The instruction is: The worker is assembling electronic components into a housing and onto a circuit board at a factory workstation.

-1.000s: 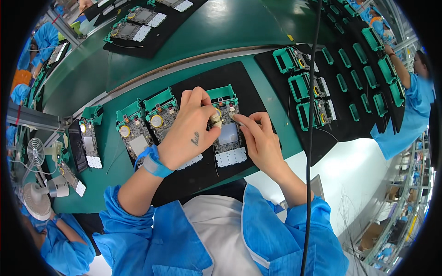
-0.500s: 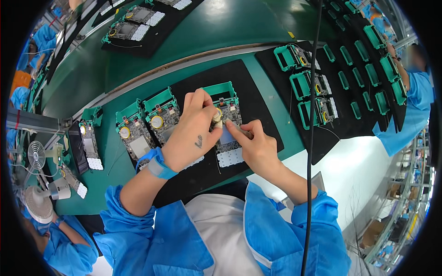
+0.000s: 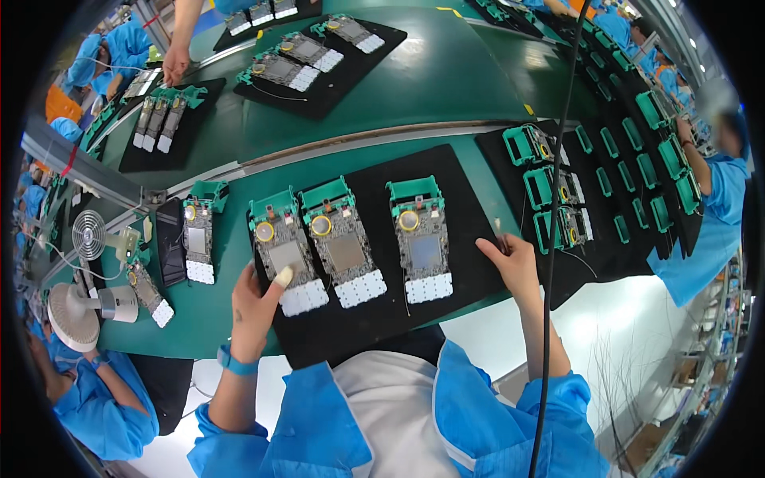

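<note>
Three circuit boards with green plastic frames at their far ends lie on a black mat (image 3: 398,342): a left board (image 3: 287,255), a middle board (image 3: 345,251) and a right board (image 3: 425,251). Each carries a round yellow-rimmed part and a white dotted strip at its near end. My left hand (image 3: 253,311) is closed on the mat's left edge, its thumb, with a pale finger cot, on top beside the left board. My right hand (image 3: 514,267) pinches the mat's right edge, thumb above. The undersides of both grips are hidden.
At right, another black mat (image 3: 570,275) holds more boards and rows of green frames. A small fan (image 3: 73,317) and loose boards stand at left. A black cable (image 3: 550,319) hangs in front of my right arm. Co-workers sit on both sides; a co-worker's hand (image 3: 175,64) reaches in at far left.
My hands have left the right board and moved apart to the mat's two side edges. The view has tilted up, showing more boards across the table.
</note>
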A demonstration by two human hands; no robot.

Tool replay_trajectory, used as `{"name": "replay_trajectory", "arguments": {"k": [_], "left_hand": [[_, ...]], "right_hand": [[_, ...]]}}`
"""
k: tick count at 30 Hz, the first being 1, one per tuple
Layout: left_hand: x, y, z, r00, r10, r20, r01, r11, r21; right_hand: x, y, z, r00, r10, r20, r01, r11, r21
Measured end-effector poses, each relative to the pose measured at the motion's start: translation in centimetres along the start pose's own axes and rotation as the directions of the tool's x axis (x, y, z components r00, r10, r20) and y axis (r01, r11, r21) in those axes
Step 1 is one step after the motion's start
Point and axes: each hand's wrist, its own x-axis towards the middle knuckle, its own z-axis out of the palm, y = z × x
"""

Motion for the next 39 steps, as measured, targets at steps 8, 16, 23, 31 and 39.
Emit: {"name": "replay_trajectory", "arguments": {"k": [8,16,23,31,39], "left_hand": [[3.7,2.8,0.8,0.998,0.051,0.047,-0.021,0.871,-0.490],[22.4,8.2,4.9,0.981,0.194,-0.023,-0.128,0.554,-0.822],[32.0,9.0,5.4,0.842,0.197,-0.503,-0.385,0.872,-0.303],[13.5,6.4,11.5,0.687,0.722,0.080,-0.720,0.691,-0.055],[-3.2,4.4,21.1,0.465,0.086,0.881,0.348,0.897,-0.271]], "right_hand": [[5.4,-6.1,-2.4,1.000,0.011,0.022,-0.017,0.956,0.293],[7.0,-3.8,-8.4,0.867,-0.206,-0.453,0.194,0.978,-0.074],[5.7,10.3,-15.8,0.777,-0.147,-0.612,-0.424,0.596,-0.682],[3.6,19.5,-20.0,0.824,-0.082,-0.561,-0.297,0.781,-0.550],[0.1,16.3,-18.7,0.932,0.078,-0.354,-0.215,0.905,-0.368]]}}
